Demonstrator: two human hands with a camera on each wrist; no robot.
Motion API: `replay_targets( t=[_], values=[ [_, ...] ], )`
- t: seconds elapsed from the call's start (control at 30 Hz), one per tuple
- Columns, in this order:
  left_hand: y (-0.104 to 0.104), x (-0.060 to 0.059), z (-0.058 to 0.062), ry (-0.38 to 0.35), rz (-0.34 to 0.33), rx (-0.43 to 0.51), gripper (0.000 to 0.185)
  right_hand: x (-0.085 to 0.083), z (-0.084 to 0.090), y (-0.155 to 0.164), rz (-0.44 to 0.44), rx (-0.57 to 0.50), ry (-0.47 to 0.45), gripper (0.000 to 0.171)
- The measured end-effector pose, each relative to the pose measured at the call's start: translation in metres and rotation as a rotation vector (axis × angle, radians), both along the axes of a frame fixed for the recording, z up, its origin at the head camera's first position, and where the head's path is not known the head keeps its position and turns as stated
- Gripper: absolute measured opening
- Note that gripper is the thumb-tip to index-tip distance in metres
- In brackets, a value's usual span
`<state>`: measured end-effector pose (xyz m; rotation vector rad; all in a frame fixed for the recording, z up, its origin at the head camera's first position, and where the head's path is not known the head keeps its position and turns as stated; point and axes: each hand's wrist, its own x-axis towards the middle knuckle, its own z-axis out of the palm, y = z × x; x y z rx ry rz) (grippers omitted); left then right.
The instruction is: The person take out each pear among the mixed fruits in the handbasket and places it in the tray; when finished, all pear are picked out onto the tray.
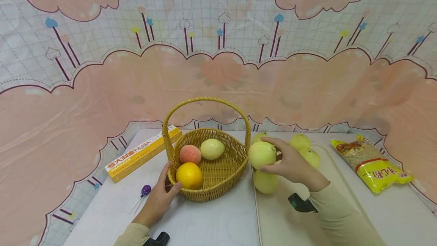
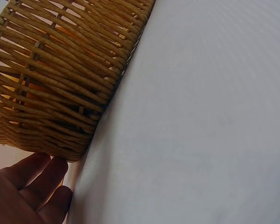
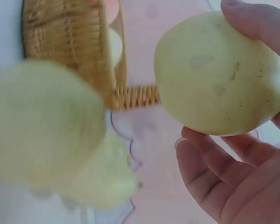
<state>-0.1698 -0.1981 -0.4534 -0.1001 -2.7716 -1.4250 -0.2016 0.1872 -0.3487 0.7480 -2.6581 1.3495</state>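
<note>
A wicker basket (image 1: 218, 196) with a tall arched handle holds an orange (image 1: 189, 175), a pinkish-red peach-like fruit (image 1: 190, 154) and a pale green fruit (image 1: 212, 149). At its left side, my left hand (image 1: 159, 199) grips the basket, thumb at the rim and fingers along the outer wicker (image 2: 60, 79). My right hand (image 1: 294, 164) holds a round, yellow-green fruit (image 3: 214, 74) with small dark specks, raised beside the basket's right end. Another such fruit (image 1: 265, 182) sits just below it on a beige tray (image 1: 290, 219).
More yellow-green fruits (image 1: 310, 158) lie toward the tray's back. Left of the basket are a yellow pasta box (image 1: 143, 154) and a purple-wrapped lollipop (image 1: 145, 190). A yellow food packet (image 1: 373, 164) lies right of the tray. A patterned curtain (image 1: 218, 82) stands behind the table.
</note>
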Motion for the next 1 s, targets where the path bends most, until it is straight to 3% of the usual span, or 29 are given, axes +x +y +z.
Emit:
replay_targets(
  t=[0.4, 1.0],
  values=[
    [-0.003, -0.001, -0.002, 0.017, -0.003, 0.004, 0.078, 0.009, -0.014, 0.06, -0.163, 0.071, -0.01, 0.079],
    [-0.001, -0.001, -0.003, -0.002, 0.008, 0.01, 0.078, 0.023, -0.034, 0.1, -0.256, 0.164, 0.0, 0.075]
  ],
)
